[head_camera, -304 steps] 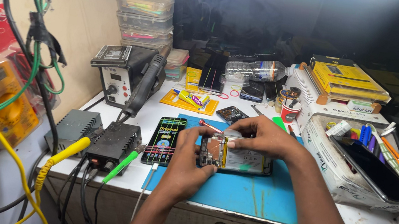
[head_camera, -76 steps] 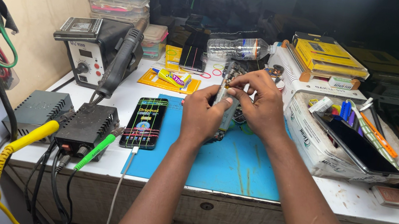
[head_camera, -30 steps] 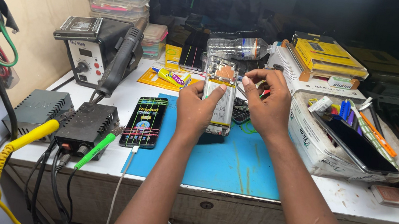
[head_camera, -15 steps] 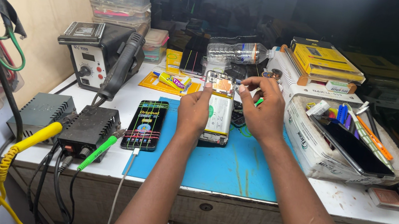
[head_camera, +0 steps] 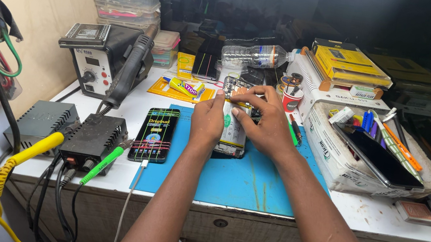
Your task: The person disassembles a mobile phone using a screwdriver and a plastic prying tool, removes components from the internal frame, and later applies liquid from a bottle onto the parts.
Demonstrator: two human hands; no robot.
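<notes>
**A:** Where is the opened phone (head_camera: 233,132) lying relative to the two hands?

**B:** It is lying at the centre of the frame, on the upper part of the blue mat (head_camera: 229,178) that is covering the worktop (head_camera: 385,214). Its long axis is running from the bottom of the frame toward the top, so the lower end is pointing at the person and the upper end is pointing away. Its back is off and the inner parts are showing.

**A:** How is each hand engaging it?

**B:** The left hand (head_camera: 207,121) is resting against the left long edge, fingers curled, with the thumb pressing across onto the exposed interior. The right hand (head_camera: 263,120) is arching over the upper half from the right, with the fingertips drawn together and bearing on the upper end. Whether those fingertips are pinching a small part or only pressing, I cannot tell; the spot is too small and partly covered.

**A:** Which hand is nearer the working end?

**B:** The right hand. Its fingertips are sitting at the top end, while the left hand is bracing lower, at mid-length. Both hands are touching the device, one on each flank.

**A:** What is lying close by?

**B:** A second phone with a lit screen (head_camera: 154,133) is lying parallel to it, just to the left, partly on the mat, with a cable leading off its lower end. A black power unit (head_camera: 93,136) is sitting further left, and a box of tools (head_camera: 363,153) is standing at the right.
</notes>
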